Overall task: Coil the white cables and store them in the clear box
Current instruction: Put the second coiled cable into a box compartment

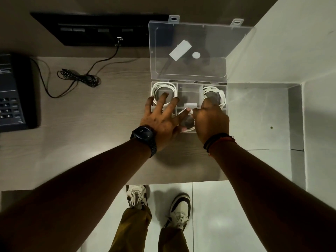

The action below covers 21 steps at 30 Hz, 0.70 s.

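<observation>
My left hand (pixel 160 117) lies flat, fingers spread, on the box (pixel 226 108) at the desk's right edge. My right hand (pixel 211 119) pinches the cable (pixel 189 129); I'd tuck it gently into the near middle compartment.

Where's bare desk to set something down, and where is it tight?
Free: wooden desk between telephone and left hand, this side of the black cord; also the white surface right of the clear box. Crowded: the box's near middle, where right hand grips the near coil.
</observation>
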{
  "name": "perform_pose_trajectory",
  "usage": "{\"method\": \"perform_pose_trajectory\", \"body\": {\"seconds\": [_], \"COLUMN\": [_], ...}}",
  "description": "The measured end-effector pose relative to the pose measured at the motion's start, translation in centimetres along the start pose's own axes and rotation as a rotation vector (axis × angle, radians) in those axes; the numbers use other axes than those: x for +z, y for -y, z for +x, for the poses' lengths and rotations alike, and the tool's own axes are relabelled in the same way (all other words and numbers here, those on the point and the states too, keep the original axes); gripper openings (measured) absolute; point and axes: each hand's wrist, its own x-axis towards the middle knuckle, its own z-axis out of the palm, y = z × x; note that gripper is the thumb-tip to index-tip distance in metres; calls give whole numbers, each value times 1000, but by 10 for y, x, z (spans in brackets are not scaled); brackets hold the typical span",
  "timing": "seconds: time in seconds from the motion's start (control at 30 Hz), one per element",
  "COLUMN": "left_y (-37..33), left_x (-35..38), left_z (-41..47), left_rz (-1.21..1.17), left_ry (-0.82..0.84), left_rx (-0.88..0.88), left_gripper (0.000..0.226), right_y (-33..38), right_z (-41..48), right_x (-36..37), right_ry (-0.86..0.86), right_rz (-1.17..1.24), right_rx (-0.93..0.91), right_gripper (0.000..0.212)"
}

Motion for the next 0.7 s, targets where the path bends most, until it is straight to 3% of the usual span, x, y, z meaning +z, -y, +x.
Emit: {"method": "perform_pose_trajectory", "body": {"seconds": [0.07,0.13,0.23,0.3,0.43,0.7], "left_y": [0,-2,-6,-7,-7,-1], "left_x": [-1,-5,-12,-15,-14,-7], "left_z": [2,6,10,10,9,4], "left_rz": [15,8,26,51,78,68], "left_ry": [22,53,63,52,50,123], "left_rx": [-15,-38,-38,-17,10,74], "left_gripper": [58,56,52,51,53,62], "right_y": [2,2,2,-3,-3,-4], "right_z": [0,-1,-2,-1,-6,1], "right_x": [3,7,3,3,3,-7], "right_ry": [3,69,129,139,67,123], "right_rz": [163,235,244,89,-26,107], "right_rx": [176,223,203,143,67,98], "right_gripper": [15,17,23,26,24,23]}}
